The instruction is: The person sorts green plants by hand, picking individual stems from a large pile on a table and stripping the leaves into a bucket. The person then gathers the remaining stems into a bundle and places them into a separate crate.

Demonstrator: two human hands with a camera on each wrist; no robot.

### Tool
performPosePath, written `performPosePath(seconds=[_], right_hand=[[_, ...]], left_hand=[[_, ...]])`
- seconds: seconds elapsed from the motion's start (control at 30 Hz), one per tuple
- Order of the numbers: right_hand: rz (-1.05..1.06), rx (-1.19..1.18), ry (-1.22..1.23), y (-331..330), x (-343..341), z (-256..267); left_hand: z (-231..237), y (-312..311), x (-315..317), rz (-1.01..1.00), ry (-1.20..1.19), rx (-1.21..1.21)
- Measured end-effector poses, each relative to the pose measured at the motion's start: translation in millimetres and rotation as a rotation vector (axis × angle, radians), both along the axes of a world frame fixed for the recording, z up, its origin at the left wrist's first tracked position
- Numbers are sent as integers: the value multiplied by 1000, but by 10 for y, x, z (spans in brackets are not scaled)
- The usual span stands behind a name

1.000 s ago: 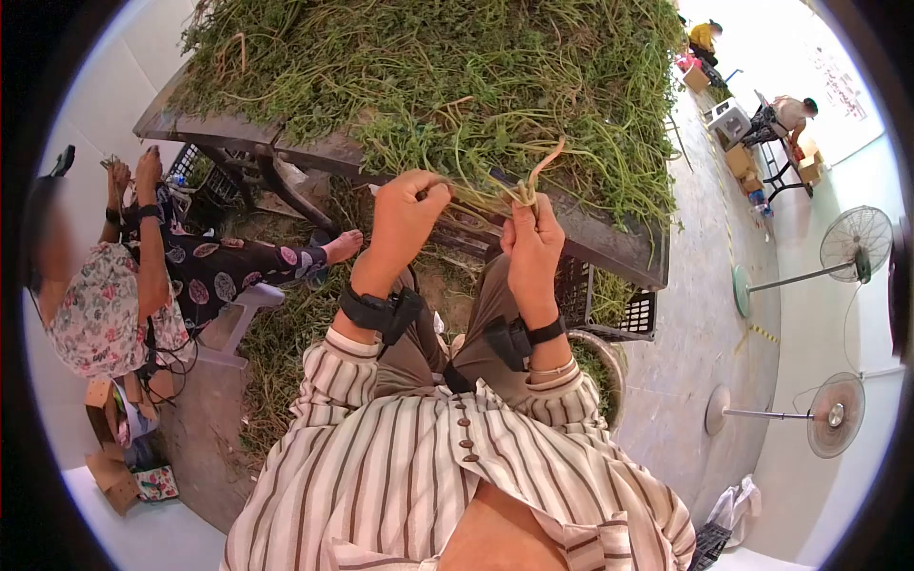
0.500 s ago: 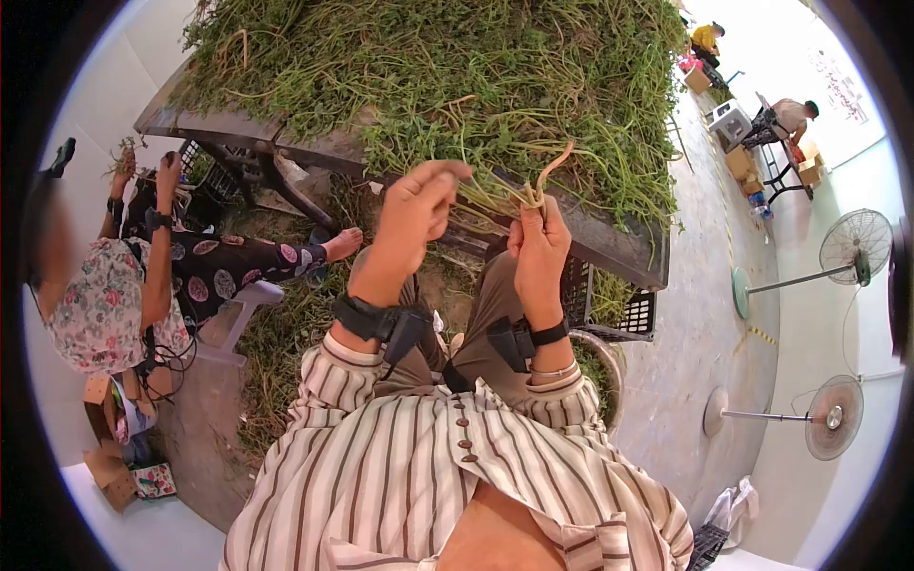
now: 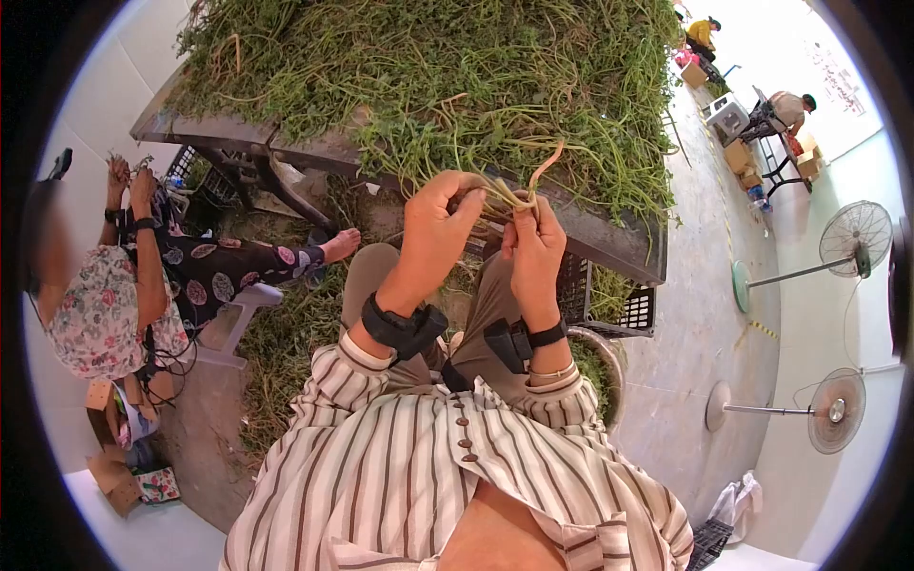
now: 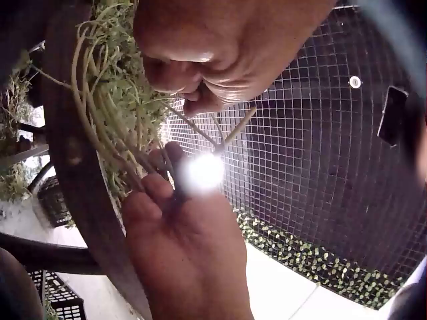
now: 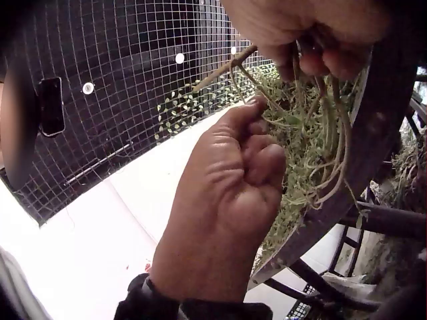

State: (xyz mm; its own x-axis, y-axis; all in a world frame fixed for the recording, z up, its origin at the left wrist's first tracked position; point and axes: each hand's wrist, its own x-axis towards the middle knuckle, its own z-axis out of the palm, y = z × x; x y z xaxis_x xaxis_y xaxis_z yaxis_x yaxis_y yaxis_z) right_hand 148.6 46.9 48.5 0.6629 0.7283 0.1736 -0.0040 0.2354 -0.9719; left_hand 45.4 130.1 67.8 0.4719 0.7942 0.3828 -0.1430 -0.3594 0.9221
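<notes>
A small bundle of long green stems [image 5: 333,143] is gripped in my right hand [image 3: 536,252], near the table's front edge. From that grip a thicker brownish stalk [image 3: 546,162] sticks up. Just left of it, my left hand [image 3: 440,228] has its thumb and forefinger pinched together on a thin stem [image 4: 193,127] that branches off the stalk. Seen from the right wrist, the left hand [image 5: 227,180] has its other fingers curled in. Leafy ends of the bundle hang down beside the table edge. A bright glare in the left wrist view hides part of the right fingertips.
A thick heap of leafy stems [image 3: 428,76] covers the dark table [image 3: 633,247]. Below stands a black crate [image 3: 633,319], with a round basket [image 3: 614,381] by my right leg. At left sits another person [image 3: 114,305]; two fans [image 3: 838,409] stand at right.
My left hand drew up and away from the bundle, fingers blurred, then came back rightward to pinch close beside the right hand. The right hand keeps its hold, barely shifting.
</notes>
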Motion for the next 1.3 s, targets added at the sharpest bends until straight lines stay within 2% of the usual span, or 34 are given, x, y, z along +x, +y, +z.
performPosePath(seconds=[0.13, 0.23, 0.3, 0.33, 0.4, 0.5, 0.57, 0.6, 0.63, 0.7, 0.77, 0.83, 0.97, 1.03, 1.07, 1.1, 1.17, 1.2, 1.3], right_hand=[[-34, 6, -13, 16, 5, -18], [-44, 24, -63, 27, 10, -69], [-29, 38, -88, 36, -11, -82], [-26, 38, -88, 23, -15, -61], [-80, -4, 130, -28, -2, 3], [-116, 38, 98, -92, 147, -8], [-123, 30, 91, -97, 161, -37], [-113, 33, 81, -93, 159, -59], [-101, 37, 70, -82, 155, -70], [-96, 36, 63, -59, 111, -78], [-100, 36, 57, -53, 97, -83], [-82, 54, 41, -80, 107, -87], [-94, 24, 17, -101, 88, -57], [-68, 31, 41, -106, 80, -60], [-68, 32, 40, -111, 68, -48], [-73, 12, 37, -117, 54, -25], [-80, -7, 33, -114, 38, -16], [-76, 9, 29, -111, 39, -19], [-42, 22, 27, -136, 87, -55]], left_hand=[[-9, 100, -97, -9, 82, -77], [-71, 201, -148, 55, 83, 3], [-86, 240, -195, 126, 141, 197], [-105, 280, -222, 129, 141, 197], [-170, 412, -305, 367, 198, 291], [-248, 683, -581, 452, 148, 245], [-207, 744, -710, 264, -113, -434], [-180, 713, -695, 192, -220, -470], [-171, 705, -674, 196, -222, -469], [-154, 698, -633, 19, -355, -732], [-126, 672, -587, -60, -376, -759], [-31, 632, -508, -220, -481, -846], [59, 571, -334, -362, -513, -944], [114, 483, -196, -308, -210, -650], [183, 388, -123, -207, -24, -534], [153, 354, -50, -207, -24, -534], [47, 320, 66, -111, 206, 73], [113, 292, 72, -154, 366, 30], [-93, 350, 206, -166, 277, 175]])
